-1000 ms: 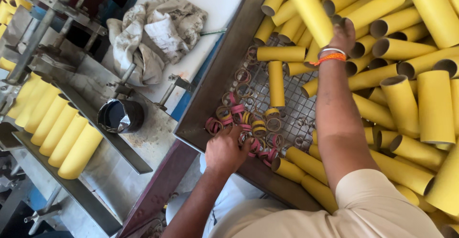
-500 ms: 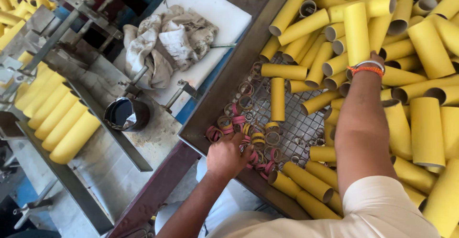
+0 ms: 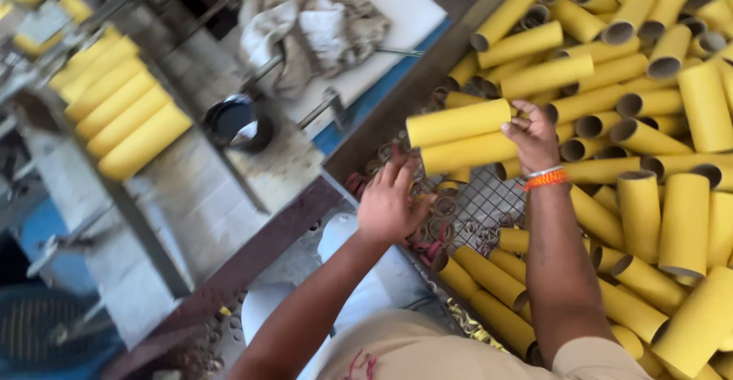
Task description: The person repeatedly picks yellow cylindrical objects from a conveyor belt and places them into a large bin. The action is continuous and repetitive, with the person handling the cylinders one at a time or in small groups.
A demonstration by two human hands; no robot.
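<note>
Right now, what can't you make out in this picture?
- Head view: the left hand covers the small rings beneath it.
- The right hand grips a yellow tube; the tube hides its thumb.
- The mesh floor is mostly buried under tubes.
- The tube row at left is motion-blurred.

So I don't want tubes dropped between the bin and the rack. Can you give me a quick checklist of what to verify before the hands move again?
1. Right hand has a grip on a tube: ok, its fingers close on the end of the top yellow tube.
2. Second yellow tube just beneath is secured: cannot tell, it lies against the first but the grip on it is hidden.
3. Left hand supports the load: not ok, it hovers over the small rings, apart from both tubes.
4. Rack on the left has a free slot: cannot tell, that part is blurred.
5. Mesh tray under the hands is level: ok.
</note>
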